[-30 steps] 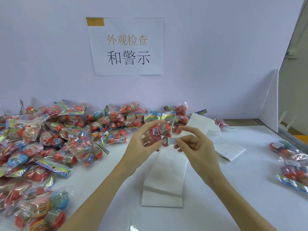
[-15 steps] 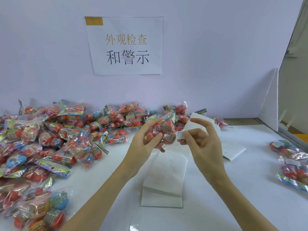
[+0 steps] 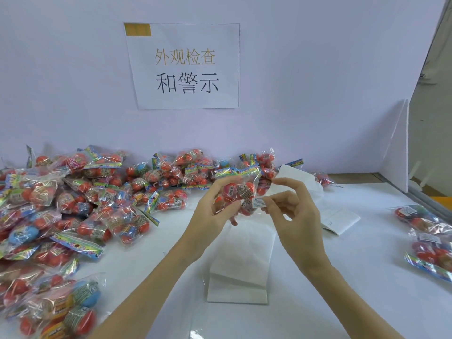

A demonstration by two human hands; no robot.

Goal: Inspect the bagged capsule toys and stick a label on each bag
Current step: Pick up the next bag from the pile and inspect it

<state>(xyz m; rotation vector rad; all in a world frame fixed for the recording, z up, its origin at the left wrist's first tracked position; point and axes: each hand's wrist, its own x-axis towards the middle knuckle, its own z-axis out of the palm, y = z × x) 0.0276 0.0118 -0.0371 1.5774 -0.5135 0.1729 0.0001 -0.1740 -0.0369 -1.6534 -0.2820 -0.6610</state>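
I see the left hand (image 3: 210,211) holding one bag of capsule toys (image 3: 241,189) above the bench (image 3: 342,277), its grip curled around the bag. The right hand (image 3: 296,216) pinches a small label (image 3: 258,202) against the bag's lower corner. The heap of bags (image 3: 73,204) lies at nine o'clock, labelled bags (image 3: 425,231) at three o'clock.

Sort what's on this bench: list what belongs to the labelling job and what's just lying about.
Job:
- clear bag of red capsule toys, held in left hand
- small white printed label, pinched by right hand
- unlabelled bag pile
- labelled bags
- white label backing strip

Lying about:
- paper wall sign
- white foam divider board
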